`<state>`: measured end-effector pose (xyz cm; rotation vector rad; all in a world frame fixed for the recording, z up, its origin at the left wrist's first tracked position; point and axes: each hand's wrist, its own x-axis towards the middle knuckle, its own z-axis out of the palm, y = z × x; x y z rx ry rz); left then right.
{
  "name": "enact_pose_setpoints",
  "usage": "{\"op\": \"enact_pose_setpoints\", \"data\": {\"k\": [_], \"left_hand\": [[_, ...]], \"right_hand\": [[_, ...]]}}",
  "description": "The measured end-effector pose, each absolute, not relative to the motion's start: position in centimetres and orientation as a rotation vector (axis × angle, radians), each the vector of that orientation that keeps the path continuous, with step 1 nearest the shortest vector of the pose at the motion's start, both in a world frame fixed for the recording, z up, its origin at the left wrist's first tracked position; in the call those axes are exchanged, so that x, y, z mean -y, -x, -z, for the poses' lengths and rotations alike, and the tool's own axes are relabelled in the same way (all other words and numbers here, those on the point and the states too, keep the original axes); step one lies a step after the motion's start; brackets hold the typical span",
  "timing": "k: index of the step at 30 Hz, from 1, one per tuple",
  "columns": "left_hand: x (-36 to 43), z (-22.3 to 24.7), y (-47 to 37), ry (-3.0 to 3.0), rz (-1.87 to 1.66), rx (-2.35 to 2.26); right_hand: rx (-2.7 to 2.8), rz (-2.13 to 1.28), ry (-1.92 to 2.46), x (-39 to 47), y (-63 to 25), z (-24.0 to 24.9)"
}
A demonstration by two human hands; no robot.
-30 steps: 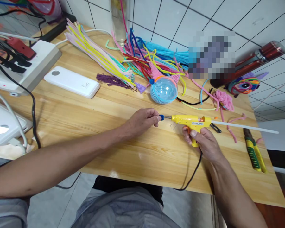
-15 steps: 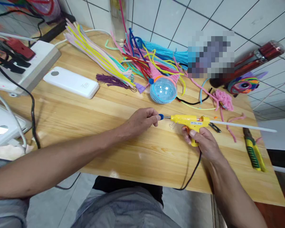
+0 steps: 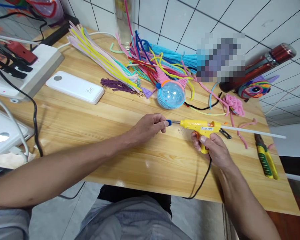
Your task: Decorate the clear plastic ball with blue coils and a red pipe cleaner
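Between the thumb and fingers of my left hand (image 3: 151, 126) is a small fuzzy dark-blue piece (image 3: 169, 122), its exact shape partly hidden. My right hand (image 3: 215, 148) is wrapped round the handle of a yellow hot glue gun (image 3: 198, 126), with fingers at the orange trigger. The gun's metal nozzle points left and meets the blue piece. From the gun's back end sticks a long white glue stick (image 3: 255, 131). Just beyond the hands stands a clear ball wound with light-blue pipe cleaner (image 3: 171, 96), topped by pink ears and an orange band.
Bundles of coloured pipe cleaners (image 3: 102, 58) lie along the wall. A white power bank (image 3: 75, 87) and a power strip (image 3: 43, 63) sit left. Pliers (image 3: 264, 158) lie at the right edge, near a pink coil (image 3: 233, 104) and a dark red flask (image 3: 260, 68). The gun's black cord (image 3: 205, 180) crosses the front edge.
Both hands, the blue piece and the glue gun stay almost where they were, nozzle against the piece. The view has shifted very slightly.
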<state>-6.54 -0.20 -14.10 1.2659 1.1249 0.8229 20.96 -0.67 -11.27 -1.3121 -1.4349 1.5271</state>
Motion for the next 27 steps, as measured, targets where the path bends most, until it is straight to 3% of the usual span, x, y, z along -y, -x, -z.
{"op": "enact_pose_setpoints", "data": {"k": [18, 27], "left_hand": [[0.0, 14.6, 6.5, -1.27, -0.854, -1.143], [0.2, 14.1, 6.4, -1.223, -0.9, -1.132]], "right_hand": [[1.233, -1.583, 1.205, 0.4, -21.0, 11.1], [1.081, -1.587, 1.556, 1.4, -21.9, 9.4]]}}
